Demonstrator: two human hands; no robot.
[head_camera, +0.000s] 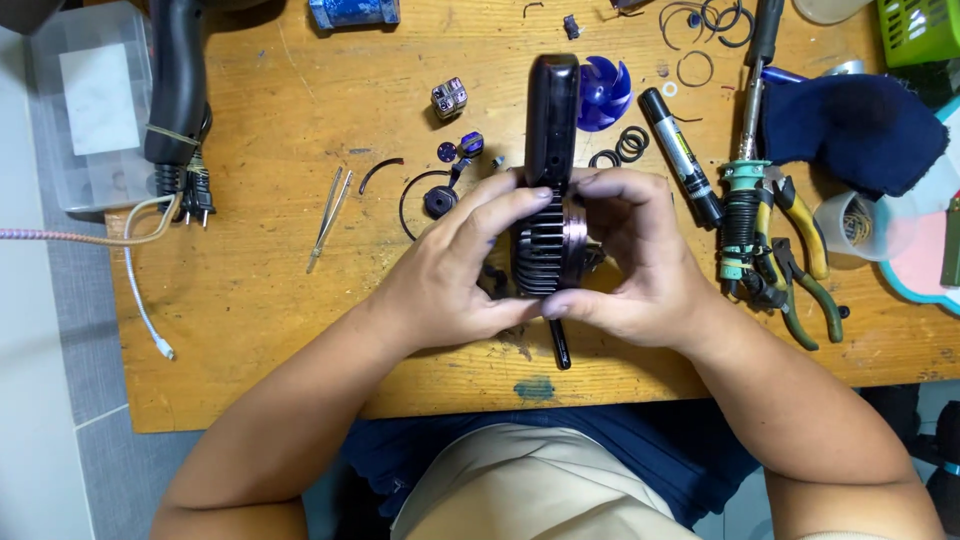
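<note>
Handheld fan (548, 150), seemingly mid-table (270, 290)

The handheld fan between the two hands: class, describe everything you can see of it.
The handheld fan is black, seemingly plastic, seen edge-on. Its slim handle points away from the person over the wooden table; its round head, with a slotted rib grille, sits toward the body. The left hand and right hand clasp the head from both sides, fingertips meeting at its top and bottom. A loose blue fan blade lies behind it.
</note>
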